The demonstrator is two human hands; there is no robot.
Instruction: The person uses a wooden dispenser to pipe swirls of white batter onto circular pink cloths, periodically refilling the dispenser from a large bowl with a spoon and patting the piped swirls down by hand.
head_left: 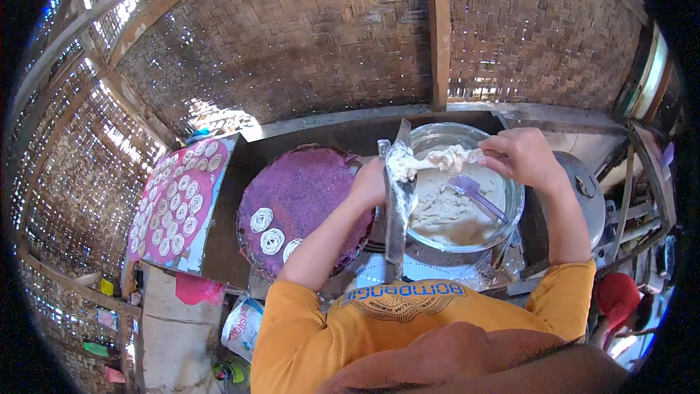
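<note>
A lump of pale, sticky dough (446, 157) hangs between two hands above a wide glass bowl of the same batter (445, 208), which stands on a dark worktop (321, 135) before a woven bamboo wall (292, 36). The right hand (521, 157) is closed around the dough from the right side and feeds it toward a slim clear plastic piping bag (399, 197). The left hand (370, 184) grips the bag near its open top, fingers wrapped tight around it, and the bag hangs down over the bowl's left rim. A purple plastic spatula (474, 193) rests in the batter, its handle slanting toward the lower right.

Just left of the bowl lies a round purple-covered tray (306, 190) bearing three white coiled spirals of piped dough (271, 233) near its lower edge. Further left, a flat board with pink round mats (179, 201) carries many more of the same coils in rows. The person wears an orange long-sleeved shirt (394, 321).

The dough looks soft and stringy; judged from its sag, a piece could break away and drop beside the bag's mouth rather than into it, smearing the outside. The bag is held by one hand only, so a loosened grip could let it slide or fold shut.
</note>
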